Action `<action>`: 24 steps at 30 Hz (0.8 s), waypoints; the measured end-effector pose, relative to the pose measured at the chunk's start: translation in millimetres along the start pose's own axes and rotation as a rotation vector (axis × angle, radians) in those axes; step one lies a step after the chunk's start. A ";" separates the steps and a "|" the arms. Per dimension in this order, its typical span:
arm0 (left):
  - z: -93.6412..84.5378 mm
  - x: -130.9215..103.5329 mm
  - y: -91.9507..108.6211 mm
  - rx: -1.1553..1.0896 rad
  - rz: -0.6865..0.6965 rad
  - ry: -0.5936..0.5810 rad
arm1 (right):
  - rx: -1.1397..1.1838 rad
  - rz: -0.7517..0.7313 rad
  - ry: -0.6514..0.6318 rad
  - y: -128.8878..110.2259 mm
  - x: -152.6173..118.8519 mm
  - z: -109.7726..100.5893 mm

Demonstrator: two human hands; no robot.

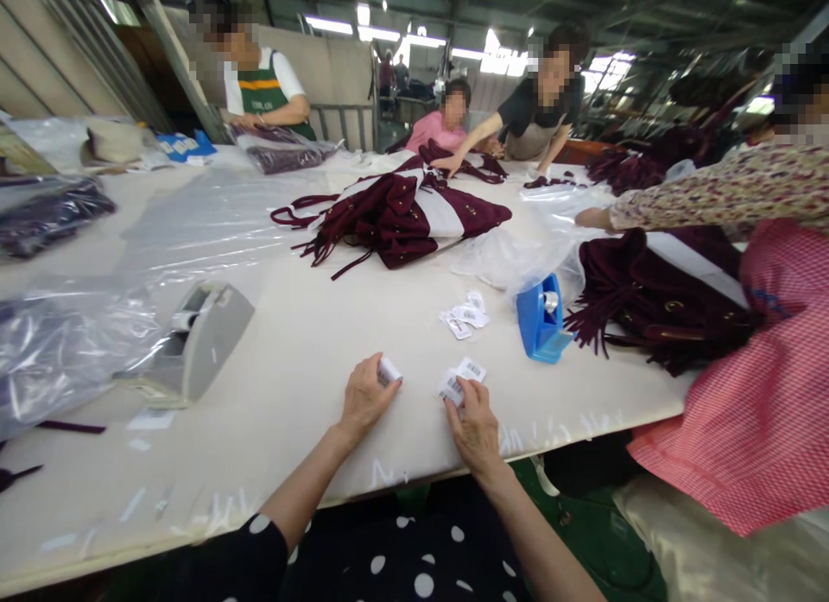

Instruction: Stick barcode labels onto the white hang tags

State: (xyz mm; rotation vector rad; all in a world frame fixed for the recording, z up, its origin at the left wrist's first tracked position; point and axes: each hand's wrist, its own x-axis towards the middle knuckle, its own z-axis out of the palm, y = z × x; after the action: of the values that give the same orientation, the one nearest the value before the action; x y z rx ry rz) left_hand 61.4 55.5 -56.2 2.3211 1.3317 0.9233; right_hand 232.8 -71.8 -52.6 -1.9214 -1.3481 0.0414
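Observation:
My left hand [366, 400] is closed on a small stack of white barcode labels [389, 371], held between thumb and fingers just over the table. In my right hand [475, 419], thumb and fingertips pinch a white barcode label [452, 387]. Another barcode label [472, 369] lies partly under or against it; whether the hand also grips that one I cannot tell. Farther forward on the table rests a loose pile of white labels [467, 314], some with barcodes, touched by neither hand.
A blue tape dispenser [541, 320] stands right, a grey one [198, 343] left. Maroon fringed bags [414, 206] lie mid-table and at right [667, 300]. Clear plastic bags [71, 351] spread at left. Co-workers stand across the table; a floral sleeve [725, 187] reaches in from the right.

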 end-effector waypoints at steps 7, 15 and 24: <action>4.1 -13.0 14.3 -0.012 0.064 0.006 | 0.131 0.200 0.045 13.5 3.1 -12.1; 4.6 -7.0 57.1 -0.145 0.180 -0.123 | 0.224 0.148 0.022 21.3 6.6 -15.9; 15.8 -14.9 72.5 -0.224 0.126 -0.188 | 0.390 0.383 -0.019 8.0 13.4 -11.6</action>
State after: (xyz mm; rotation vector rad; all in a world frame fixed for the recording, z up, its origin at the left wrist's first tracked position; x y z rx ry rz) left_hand 113.9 5.8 -33.7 2.2725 0.9656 0.8208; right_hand 250.0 -68.6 -44.1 -1.8116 -0.8851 0.4773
